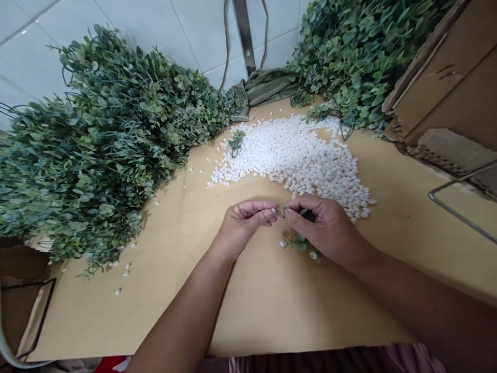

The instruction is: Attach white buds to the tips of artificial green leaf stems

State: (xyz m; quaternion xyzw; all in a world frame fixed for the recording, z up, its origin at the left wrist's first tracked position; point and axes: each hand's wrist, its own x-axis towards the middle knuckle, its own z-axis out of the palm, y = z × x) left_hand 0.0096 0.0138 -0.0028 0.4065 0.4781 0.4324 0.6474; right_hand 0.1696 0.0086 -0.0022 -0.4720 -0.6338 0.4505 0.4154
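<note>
Between thumb and forefinger, my left hand (248,220) pinches a small white bead-like piece (274,211). My right hand (326,225) is closed round an artificial leaf sprig (300,241), whose stem tip meets the white piece at my left fingertips. Whether the tip sits inside the piece is too small to tell. White pieces show on the sprig's lower ends, below my right fingers. Just beyond both hands spreads a loose pile of the same white pieces (279,150) on the tan cardboard surface (248,311).
A large heap of artificial greenery (116,129) fills the left side, and another heap (365,57) stands at the back right. One small sprig (236,142) lies on the pile's left edge. A cardboard box (454,77) is at right, near a metal wire frame (462,181). Dark cloth (267,87) lies by the tiled wall.
</note>
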